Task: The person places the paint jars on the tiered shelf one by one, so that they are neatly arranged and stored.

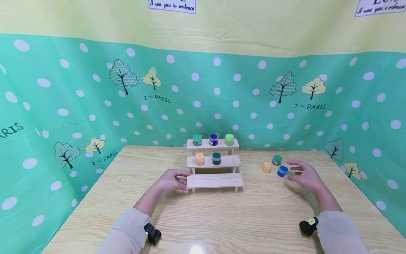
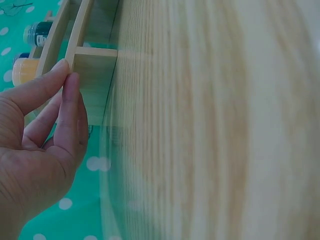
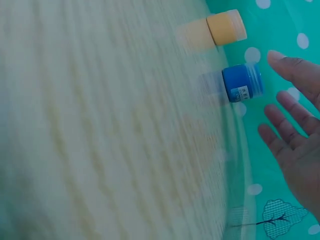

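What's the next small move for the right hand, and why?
Probably close the right hand on the blue jar: it is open beside that jar, its nearest, while the left hand pinches the wooden stand, where other jars stand.

From the head we look forward and down across the desk (image 1: 222, 218). Close in and rolled sideways, the left wrist view faces the left grip (image 2: 42, 160) and rack (image 2: 95, 51); the right wrist view, the right grip (image 3: 302, 150) and blue jar (image 3: 237, 82). The head view shares all four.
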Demonstrator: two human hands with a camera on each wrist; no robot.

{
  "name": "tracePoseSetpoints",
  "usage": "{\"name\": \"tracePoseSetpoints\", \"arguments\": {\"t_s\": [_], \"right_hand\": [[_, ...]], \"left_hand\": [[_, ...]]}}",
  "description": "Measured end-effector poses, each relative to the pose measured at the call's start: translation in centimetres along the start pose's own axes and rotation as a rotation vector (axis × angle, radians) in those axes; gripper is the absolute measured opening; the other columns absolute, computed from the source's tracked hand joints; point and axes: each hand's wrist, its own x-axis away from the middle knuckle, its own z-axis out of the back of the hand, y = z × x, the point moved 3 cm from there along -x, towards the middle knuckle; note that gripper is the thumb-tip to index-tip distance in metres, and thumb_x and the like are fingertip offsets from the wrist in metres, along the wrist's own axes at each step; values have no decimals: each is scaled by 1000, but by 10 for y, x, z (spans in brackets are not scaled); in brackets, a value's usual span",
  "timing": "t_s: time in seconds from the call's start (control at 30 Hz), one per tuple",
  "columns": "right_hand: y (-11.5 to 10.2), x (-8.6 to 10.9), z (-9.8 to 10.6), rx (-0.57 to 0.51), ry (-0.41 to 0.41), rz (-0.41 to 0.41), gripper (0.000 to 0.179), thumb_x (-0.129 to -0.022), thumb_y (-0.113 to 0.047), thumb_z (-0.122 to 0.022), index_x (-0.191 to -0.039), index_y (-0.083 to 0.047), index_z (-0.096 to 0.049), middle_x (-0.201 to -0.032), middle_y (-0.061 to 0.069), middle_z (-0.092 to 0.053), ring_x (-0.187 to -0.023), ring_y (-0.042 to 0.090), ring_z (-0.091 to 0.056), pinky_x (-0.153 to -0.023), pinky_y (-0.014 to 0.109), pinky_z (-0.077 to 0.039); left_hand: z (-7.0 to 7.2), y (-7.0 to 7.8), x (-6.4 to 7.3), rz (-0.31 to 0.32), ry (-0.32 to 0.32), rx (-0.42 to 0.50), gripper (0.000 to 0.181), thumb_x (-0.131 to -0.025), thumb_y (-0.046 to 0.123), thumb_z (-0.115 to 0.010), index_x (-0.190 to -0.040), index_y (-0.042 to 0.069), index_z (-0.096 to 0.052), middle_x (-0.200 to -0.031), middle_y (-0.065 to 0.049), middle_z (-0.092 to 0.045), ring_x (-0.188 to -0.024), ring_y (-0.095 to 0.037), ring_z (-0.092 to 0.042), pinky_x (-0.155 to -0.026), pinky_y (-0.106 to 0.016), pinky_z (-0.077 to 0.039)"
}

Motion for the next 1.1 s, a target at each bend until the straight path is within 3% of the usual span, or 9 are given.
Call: {"name": "tracePoseSetpoints", "arguments": {"t_s": [0.27,0.93,1.1], "right_hand": [[5,-9,-2,8,-21,0,55,-87,-1,-67,-138,3,-47,-141,34,-39,-123,53,-42,-94,60,-47],[20,-21,-14,-66,-40,-63,55,-87,-1,-69,-138,4,-48,-130,33,-50,-117,48,-50,-97,59,-45],[21,-24,-15,-46,-33,-32,51,-88,-2,-69,-135,6,-51,-127,32,-53,-115,46,-52,-97,58,-45]], "left_hand": [[1,-2,-1,2,11,-20,57,-68,-12,-82,-121,3,-67,-115,-11,-64,-89,-21,-64,-72,-32,-58],[0,4,3,-4,-17,10,59,-69,-13,-81,-124,-1,-64,-113,-14,-65,-88,-21,-64,-72,-32,-59],[1,4,4,-10,-25,15,59,-69,-13,-80,-124,-1,-64,-114,-14,-64,-89,-21,-64,-73,-32,-59]]}}
